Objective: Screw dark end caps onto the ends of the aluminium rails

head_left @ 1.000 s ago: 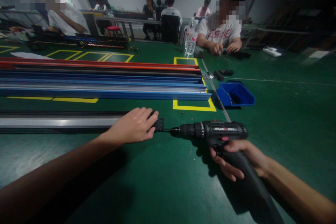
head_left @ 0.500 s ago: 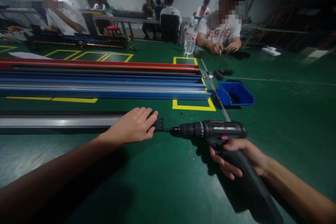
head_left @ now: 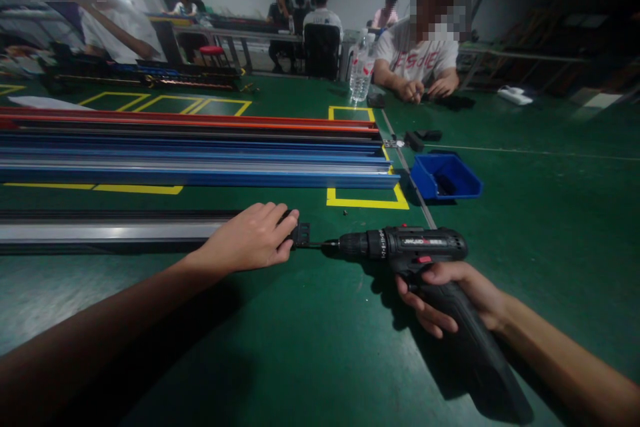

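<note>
My left hand (head_left: 255,235) is wrapped over the right end of a long black and silver metal profile (head_left: 110,232), which lies across the green table. Just past my fingers a small black end piece (head_left: 303,233) juts from the profile. My right hand (head_left: 450,300) grips a black cordless drill (head_left: 425,243) by its handle, a finger near the trigger. The drill lies level and points left; its long thin bit (head_left: 320,245) reaches the end piece. The exact contact point is too dark to make out. A tiny screw-like part (head_left: 345,213) lies behind the bit.
Beyond the profile lie several blue profiles (head_left: 300,173) and a red one (head_left: 250,118). A blue bin (head_left: 445,177) with dark parts stands behind the drill. Clear plastic bottles (head_left: 360,73) stand farther back. A person (head_left: 417,63) sits across the table, hands on its top.
The whole view has shifted very slightly. Both hands, the drill and the profile keep the same places relative to each other.
</note>
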Available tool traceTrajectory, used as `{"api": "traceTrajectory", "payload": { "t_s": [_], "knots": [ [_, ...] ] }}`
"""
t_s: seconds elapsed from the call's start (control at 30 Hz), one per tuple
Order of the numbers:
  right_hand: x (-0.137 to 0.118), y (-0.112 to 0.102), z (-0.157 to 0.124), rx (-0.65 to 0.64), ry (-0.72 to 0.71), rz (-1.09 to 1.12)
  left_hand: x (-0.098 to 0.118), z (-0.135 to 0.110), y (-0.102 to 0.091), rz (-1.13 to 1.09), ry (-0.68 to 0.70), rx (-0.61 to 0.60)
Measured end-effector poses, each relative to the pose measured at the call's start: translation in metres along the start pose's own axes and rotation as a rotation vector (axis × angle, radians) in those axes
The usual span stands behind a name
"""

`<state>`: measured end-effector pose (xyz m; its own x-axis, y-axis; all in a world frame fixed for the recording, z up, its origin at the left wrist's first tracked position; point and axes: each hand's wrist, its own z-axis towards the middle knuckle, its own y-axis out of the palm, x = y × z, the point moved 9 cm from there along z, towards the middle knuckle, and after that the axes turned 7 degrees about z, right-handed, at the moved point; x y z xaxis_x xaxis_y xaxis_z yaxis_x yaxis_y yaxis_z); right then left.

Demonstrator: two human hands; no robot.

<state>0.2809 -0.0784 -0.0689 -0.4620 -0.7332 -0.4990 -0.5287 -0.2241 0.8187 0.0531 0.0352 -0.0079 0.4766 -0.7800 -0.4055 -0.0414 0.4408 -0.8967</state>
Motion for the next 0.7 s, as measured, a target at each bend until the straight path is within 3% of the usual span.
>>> {"api": "traceTrajectory", "payload": {
  "t_s": [0.7],
  "knots": [
    [0.0005,-0.0025,-0.0008,0.028,0.002,-0.001,0.0015,0.0002,-0.0028,0.021,0.008,-0.005]
  ]
}}
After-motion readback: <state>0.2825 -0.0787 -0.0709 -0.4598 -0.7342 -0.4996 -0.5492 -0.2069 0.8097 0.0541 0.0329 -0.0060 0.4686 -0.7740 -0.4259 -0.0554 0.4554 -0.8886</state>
